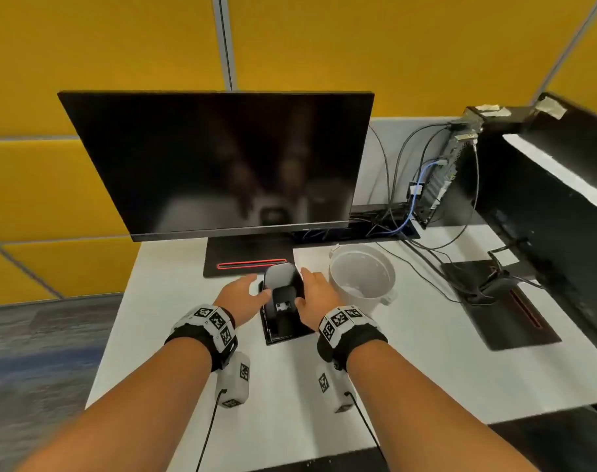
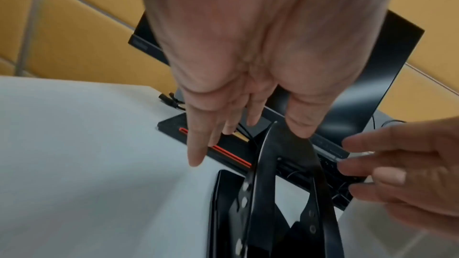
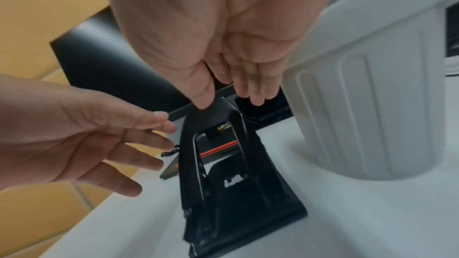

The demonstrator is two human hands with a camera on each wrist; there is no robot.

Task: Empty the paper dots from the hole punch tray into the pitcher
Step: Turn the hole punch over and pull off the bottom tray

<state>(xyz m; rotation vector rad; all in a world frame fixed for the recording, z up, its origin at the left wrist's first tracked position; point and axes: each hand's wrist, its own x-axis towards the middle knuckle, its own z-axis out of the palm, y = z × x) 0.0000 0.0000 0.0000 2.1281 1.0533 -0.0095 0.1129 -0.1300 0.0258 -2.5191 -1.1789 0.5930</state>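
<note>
A black hole punch (image 1: 283, 301) stands on the white table (image 1: 174, 301), its handle raised toward the monitor. My left hand (image 1: 239, 291) is at its left side and my right hand (image 1: 316, 291) at its right, both with straight fingers. In the left wrist view the left thumb tip (image 2: 300, 130) touches the top of the punch handle (image 2: 278, 164). In the right wrist view the right thumb (image 3: 203, 101) rests on the handle top (image 3: 223, 113). The white ribbed pitcher (image 1: 361, 274) stands upright just right of my right hand. No paper dots show.
A dark monitor (image 1: 222, 158) stands behind the punch, its base (image 1: 249, 260) with a red strip close to my fingertips. Cables (image 1: 409, 216) and a small computer (image 1: 440, 178) lie at the back right. A second monitor's base (image 1: 508, 311) sits right of the pitcher.
</note>
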